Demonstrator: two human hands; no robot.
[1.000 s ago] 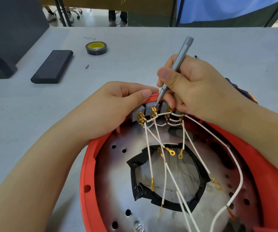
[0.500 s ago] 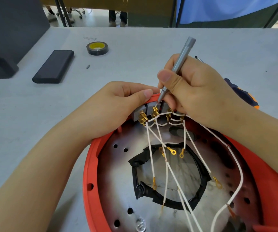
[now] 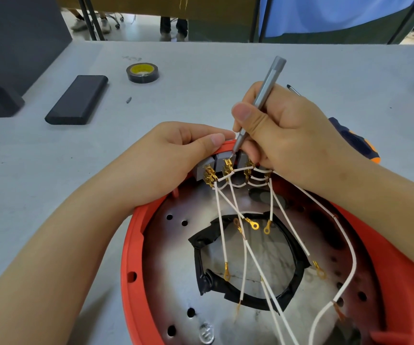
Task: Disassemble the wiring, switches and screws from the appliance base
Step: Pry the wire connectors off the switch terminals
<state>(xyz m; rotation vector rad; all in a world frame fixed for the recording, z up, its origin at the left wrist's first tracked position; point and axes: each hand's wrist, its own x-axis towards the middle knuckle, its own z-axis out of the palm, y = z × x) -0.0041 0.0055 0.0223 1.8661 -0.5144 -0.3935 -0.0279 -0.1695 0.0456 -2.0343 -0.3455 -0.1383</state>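
I watched the red base point(image 3: 136, 245) lying on the gray table point(image 3: 201, 100), open side up, close to me. Its far rim sat under both hands. Inside it I saw a shiny metal plate point(image 3: 166, 265) with round holes and a black ring point(image 3: 298, 272) in the middle.

My left hand point(image 3: 166, 158) gripped the far rim of the base, fingers curled over the edge and thumb lying flat along the top. Just beside that thumb sat the gray switches point(image 3: 214, 161), in a row along the rim, with gold clips point(image 3: 209, 176) on their near side.

My right hand point(image 3: 283, 135) was closed tight around a thin gray screwdriver point(image 3: 260, 100), held like a pen between thumb and fingers. The screwdriver's long body leaned away from me and to the right, with its top end up high. Its tip pointed down and toward me, touching the gold clips at the middle switch.

White wires point(image 3: 222, 230) ran from the clips toward me across the plate, spread out like a fan. Some ended in loose little gold rings point(image 3: 254, 224).

Farther off on the table lay a flat black block point(image 3: 79, 99), long side pointing away from me, and a roll of black tape point(image 3: 142, 72) with a yellow middle. A blue and orange tool handle point(image 3: 358, 143) peeked out behind my right wrist.
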